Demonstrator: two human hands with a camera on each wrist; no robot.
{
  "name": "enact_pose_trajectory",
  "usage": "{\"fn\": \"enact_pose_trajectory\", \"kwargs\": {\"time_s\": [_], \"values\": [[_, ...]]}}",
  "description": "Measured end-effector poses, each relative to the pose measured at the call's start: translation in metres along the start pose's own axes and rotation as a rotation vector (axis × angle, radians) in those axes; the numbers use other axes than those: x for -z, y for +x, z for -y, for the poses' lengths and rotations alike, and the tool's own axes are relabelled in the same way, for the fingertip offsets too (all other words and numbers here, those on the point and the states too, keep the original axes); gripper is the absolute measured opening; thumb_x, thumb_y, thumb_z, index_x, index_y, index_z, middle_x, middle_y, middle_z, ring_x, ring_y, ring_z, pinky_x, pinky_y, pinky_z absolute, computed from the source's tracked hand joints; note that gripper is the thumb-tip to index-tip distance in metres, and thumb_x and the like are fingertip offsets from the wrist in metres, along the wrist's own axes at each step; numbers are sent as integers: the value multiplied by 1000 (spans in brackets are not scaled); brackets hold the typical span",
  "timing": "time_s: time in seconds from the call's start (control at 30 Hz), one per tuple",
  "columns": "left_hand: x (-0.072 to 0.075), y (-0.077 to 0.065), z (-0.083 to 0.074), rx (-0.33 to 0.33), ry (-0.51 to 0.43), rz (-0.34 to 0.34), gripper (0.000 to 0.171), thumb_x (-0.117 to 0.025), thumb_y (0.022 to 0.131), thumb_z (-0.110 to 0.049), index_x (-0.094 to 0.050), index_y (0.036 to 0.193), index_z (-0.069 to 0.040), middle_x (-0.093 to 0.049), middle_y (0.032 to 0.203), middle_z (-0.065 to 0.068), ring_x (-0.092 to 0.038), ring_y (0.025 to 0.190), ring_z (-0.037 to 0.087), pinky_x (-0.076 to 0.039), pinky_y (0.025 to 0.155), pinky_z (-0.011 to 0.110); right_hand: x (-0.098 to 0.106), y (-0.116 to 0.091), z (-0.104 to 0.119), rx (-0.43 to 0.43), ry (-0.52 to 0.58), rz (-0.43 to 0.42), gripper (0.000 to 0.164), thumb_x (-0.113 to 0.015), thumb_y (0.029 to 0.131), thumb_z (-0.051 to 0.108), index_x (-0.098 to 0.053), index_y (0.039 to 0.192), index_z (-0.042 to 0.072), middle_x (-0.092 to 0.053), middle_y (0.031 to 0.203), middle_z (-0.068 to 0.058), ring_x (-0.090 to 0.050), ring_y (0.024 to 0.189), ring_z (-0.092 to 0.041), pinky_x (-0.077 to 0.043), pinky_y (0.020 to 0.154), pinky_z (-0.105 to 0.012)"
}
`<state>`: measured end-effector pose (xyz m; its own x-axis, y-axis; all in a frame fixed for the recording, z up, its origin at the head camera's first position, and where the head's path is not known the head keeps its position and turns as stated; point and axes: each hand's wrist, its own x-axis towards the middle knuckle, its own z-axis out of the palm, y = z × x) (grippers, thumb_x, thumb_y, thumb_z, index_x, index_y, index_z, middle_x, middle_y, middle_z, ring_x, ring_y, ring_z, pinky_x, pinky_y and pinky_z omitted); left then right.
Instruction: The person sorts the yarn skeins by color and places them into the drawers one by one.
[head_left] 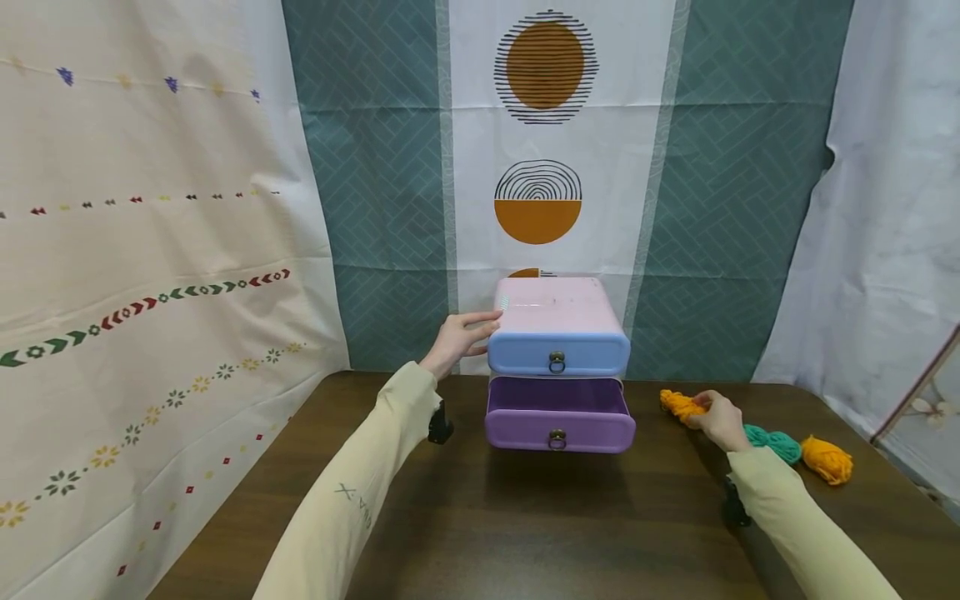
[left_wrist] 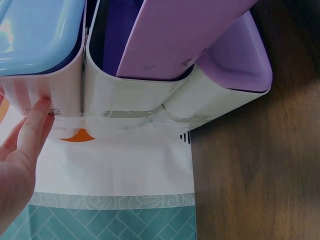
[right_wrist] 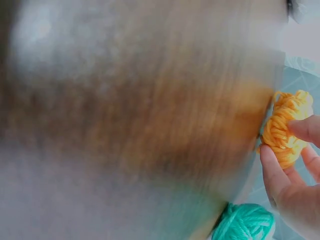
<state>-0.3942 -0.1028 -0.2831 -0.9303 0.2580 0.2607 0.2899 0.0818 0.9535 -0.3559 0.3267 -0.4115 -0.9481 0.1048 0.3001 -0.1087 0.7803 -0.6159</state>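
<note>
A small drawer cabinet (head_left: 551, 307) with a pink top stands at the back of the table. Its blue drawer (head_left: 558, 353) is pushed in, while the purple drawer (head_left: 559, 432) below is pulled out. In the left wrist view a lower purple drawer (left_wrist: 240, 55) also shows. My left hand (head_left: 459, 343) rests its extended fingers against the cabinet's left side, near the top. At the right, my right hand (head_left: 722, 421) pinches a skein of orange yarn (head_left: 678, 406) between thumb and fingers. The skein (right_wrist: 287, 127) shows closely in the right wrist view.
Beside the right hand lie a green yarn ball (head_left: 780, 444) and another orange yarn ball (head_left: 825, 460). Patterned cloths (head_left: 382, 192) hang behind the dark wooden table (head_left: 600, 533) and along both sides. The right wrist view is partly blurred.
</note>
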Motion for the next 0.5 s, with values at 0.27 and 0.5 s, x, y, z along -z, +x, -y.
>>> {"fn": "enact_pose_trajectory", "kwargs": {"time_s": [0.27, 0.5], "values": [[1, 0, 0, -8, 11, 2, 35, -65, 85, -22, -63, 118, -11, -55, 118, 5, -59, 94, 19, -51, 73, 33, 5, 0, 10, 15, 13, 2, 32, -65, 76, 0, -52, 102, -14, -51, 101, -36, -48, 89, -46, -42, 76, -53], [0, 1, 0, -3, 15, -1, 34, -65, 85, -22, -63, 118, -11, -55, 118, 5, -59, 94, 18, -51, 73, 33, 11, -1, 16, 58, 27, 29, 30, -65, 78, 0, -52, 102, -13, -52, 100, -36, -49, 87, -45, -45, 72, -50]]}}
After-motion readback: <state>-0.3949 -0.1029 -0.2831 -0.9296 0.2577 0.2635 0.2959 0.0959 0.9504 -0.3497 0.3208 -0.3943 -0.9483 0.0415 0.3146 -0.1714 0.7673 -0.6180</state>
